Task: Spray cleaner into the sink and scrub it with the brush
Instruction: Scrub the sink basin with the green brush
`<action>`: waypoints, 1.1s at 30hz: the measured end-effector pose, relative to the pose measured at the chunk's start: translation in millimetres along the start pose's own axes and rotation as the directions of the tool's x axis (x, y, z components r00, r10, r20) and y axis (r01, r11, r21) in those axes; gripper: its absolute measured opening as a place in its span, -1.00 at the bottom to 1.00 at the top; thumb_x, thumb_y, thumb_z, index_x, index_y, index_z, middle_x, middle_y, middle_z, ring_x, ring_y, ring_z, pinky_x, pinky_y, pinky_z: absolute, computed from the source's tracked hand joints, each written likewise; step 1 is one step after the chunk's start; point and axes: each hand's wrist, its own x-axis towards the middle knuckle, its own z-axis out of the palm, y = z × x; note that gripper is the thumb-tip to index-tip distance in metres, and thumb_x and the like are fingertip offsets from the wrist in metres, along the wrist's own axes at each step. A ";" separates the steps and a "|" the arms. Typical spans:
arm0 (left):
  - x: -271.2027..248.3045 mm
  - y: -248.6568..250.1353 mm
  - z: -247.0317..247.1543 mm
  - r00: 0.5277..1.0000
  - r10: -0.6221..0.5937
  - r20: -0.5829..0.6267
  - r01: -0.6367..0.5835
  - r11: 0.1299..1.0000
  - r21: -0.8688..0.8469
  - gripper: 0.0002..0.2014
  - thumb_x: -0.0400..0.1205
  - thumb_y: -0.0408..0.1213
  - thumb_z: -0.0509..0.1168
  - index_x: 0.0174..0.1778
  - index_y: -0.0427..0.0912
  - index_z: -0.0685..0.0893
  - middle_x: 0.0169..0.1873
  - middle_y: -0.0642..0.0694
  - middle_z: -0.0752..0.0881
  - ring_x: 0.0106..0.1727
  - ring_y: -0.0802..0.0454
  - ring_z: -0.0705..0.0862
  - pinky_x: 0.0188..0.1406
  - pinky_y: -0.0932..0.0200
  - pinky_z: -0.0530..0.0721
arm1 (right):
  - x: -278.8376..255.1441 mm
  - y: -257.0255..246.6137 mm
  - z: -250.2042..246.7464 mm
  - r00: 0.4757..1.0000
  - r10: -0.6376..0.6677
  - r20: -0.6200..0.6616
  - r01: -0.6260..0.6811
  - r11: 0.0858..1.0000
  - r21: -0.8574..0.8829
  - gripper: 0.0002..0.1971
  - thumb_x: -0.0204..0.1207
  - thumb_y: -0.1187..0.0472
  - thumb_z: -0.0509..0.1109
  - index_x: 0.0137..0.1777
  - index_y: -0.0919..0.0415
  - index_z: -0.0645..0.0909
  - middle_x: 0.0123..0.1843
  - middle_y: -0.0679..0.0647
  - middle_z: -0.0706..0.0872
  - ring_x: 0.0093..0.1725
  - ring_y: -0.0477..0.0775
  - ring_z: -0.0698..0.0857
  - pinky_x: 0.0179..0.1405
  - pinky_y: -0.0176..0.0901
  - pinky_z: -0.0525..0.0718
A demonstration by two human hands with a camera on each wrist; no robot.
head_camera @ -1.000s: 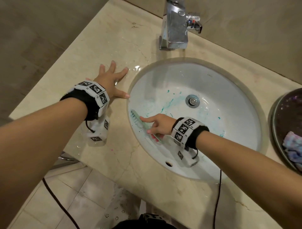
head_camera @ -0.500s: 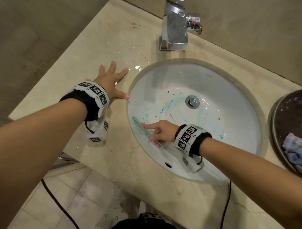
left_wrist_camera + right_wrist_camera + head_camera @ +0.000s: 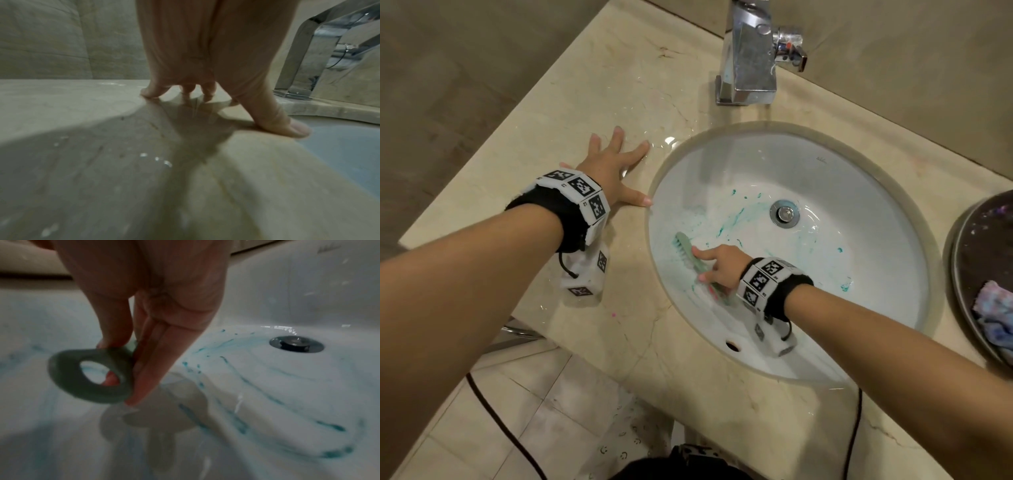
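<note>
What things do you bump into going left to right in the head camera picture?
left hand → brush → right hand → drain → dark tray holding a cloth.

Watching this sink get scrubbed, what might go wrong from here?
The left hand leans with spread fingers on the counter, where water droplets lie; it might slip. The right hand holds the brush low on the wet wall of the sink, so the grip may slide. Teal cleaner streaks sit near the drain and further right, so patches could go unscrubbed.
</note>
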 end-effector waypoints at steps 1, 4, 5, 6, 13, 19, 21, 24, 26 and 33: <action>-0.1 0.0 0.1 1.000 0.000 -0.001 0.000 1.000 0.002 -0.03 0.38 0.13 0.47 0.58 0.40 -0.02 0.64 0.14 -0.26 0.66 -0.13 -0.30 0.35 -0.69 -0.07 | 0.7 -1.9 1.8 0.999 -0.022 0.024 0.020 0.996 0.090 -0.35 0.53 0.19 0.43 0.59 -0.03 0.29 0.14 0.29 0.74 -0.05 0.20 0.73 0.06 -0.12 0.65; 0.2 -0.2 0.2 1.000 -0.002 -0.002 0.002 1.000 -0.001 -0.03 0.38 0.12 0.47 0.58 0.40 -0.02 0.64 0.13 -0.26 0.66 -0.13 -0.31 0.35 -0.69 -0.08 | -9.6 3.0 -0.4 0.991 -0.056 0.123 0.036 0.986 0.161 -0.38 0.53 0.24 0.42 0.56 -0.05 0.32 -0.28 0.17 0.77 -0.38 0.06 0.67 -0.12 -0.14 0.72; 0.2 -0.3 0.4 1.000 -0.002 -0.001 0.002 1.000 -0.004 -0.03 0.38 0.12 0.48 0.58 0.40 -0.02 0.64 0.14 -0.27 0.66 -0.13 -0.31 0.35 -0.69 -0.09 | -13.8 7.6 -2.7 0.988 -0.043 0.146 0.031 0.996 0.087 -0.39 0.54 0.22 0.42 0.56 -0.07 0.32 -0.31 0.11 0.76 -0.40 0.00 0.65 -0.19 -0.26 0.70; 0.2 -0.3 0.3 1.000 -0.003 -0.002 0.003 1.000 -0.007 -0.03 0.37 0.12 0.48 0.58 0.40 -0.02 0.64 0.14 -0.27 0.66 -0.12 -0.31 0.36 -0.69 -0.09 | -16.3 12.3 -4.8 0.988 -0.023 0.155 0.026 0.999 -0.019 -0.39 0.55 0.19 0.41 0.57 -0.08 0.31 -0.23 0.12 0.78 -0.35 -0.01 0.66 -0.21 -0.35 0.66; -0.8 1.9 -0.6 1.000 -0.006 0.002 0.006 1.000 0.008 -0.03 0.38 0.12 0.47 0.58 0.41 -0.03 0.65 0.13 -0.26 0.66 -0.14 -0.30 0.35 -0.70 -0.05 | 2.8 3.2 -15.3 0.997 0.071 -0.011 -0.072 0.978 -0.195 -0.34 0.55 0.13 0.40 0.61 -0.05 0.23 0.37 0.17 0.61 0.10 0.13 0.69 0.07 -0.18 0.60; -1.0 1.4 -0.6 1.000 0.003 -0.005 -0.003 1.000 0.019 -0.03 0.39 0.12 0.47 0.59 0.38 -0.03 0.65 0.12 -0.25 0.66 -0.15 -0.29 0.33 -0.70 -0.03 | -3.2 -4.8 1.1 0.991 -0.005 0.130 -0.038 0.945 0.325 -0.35 0.53 0.32 0.40 0.58 -0.03 0.29 -0.30 0.08 0.73 -0.38 0.14 0.67 -0.01 0.16 0.75; -0.6 0.8 -0.4 1.000 0.004 -0.001 -0.004 1.000 0.015 -0.03 0.39 0.12 0.47 0.59 0.39 -0.03 0.65 0.12 -0.26 0.66 -0.15 -0.30 0.33 -0.70 -0.05 | -13.1 3.4 0.5 0.986 0.001 0.170 -0.034 0.981 0.191 -0.36 0.54 0.28 0.40 0.58 -0.05 0.28 -0.32 0.01 0.70 -0.32 0.11 0.69 -0.10 0.00 0.76; -0.7 1.0 -0.5 1.000 0.004 0.001 -0.004 1.000 0.015 -0.03 0.39 0.13 0.46 0.59 0.39 -0.04 0.65 0.12 -0.27 0.66 -0.15 -0.30 0.34 -0.69 -0.06 | -11.7 10.0 -6.9 0.993 0.092 0.080 -0.082 0.990 -0.117 -0.35 0.55 0.15 0.40 0.60 -0.08 0.24 0.12 0.10 0.73 -0.07 0.09 0.76 -0.14 -0.25 0.66; -0.8 1.6 -0.7 1.000 0.007 -0.001 -0.007 1.000 0.015 -0.03 0.38 0.13 0.46 0.59 0.39 -0.03 0.65 0.12 -0.27 0.66 -0.16 -0.30 0.34 -0.70 -0.06 | -5.2 1.6 -7.4 0.994 0.102 0.046 -0.101 0.994 -0.033 -0.34 0.54 0.16 0.41 0.60 -0.03 0.24 0.31 0.17 0.65 -0.01 0.12 0.74 -0.10 -0.23 0.66; -1.0 1.9 -1.0 1.000 0.010 0.000 -0.010 1.000 0.025 -0.03 0.40 0.12 0.46 0.60 0.36 -0.04 0.65 0.10 -0.26 0.65 -0.17 -0.30 0.34 -0.69 -0.05 | -11.8 -11.1 2.8 0.973 -0.096 0.211 0.000 0.911 0.412 -0.35 0.60 0.33 0.32 0.62 -0.04 0.19 -0.36 0.15 0.71 -0.51 0.00 0.69 -0.27 -0.09 0.73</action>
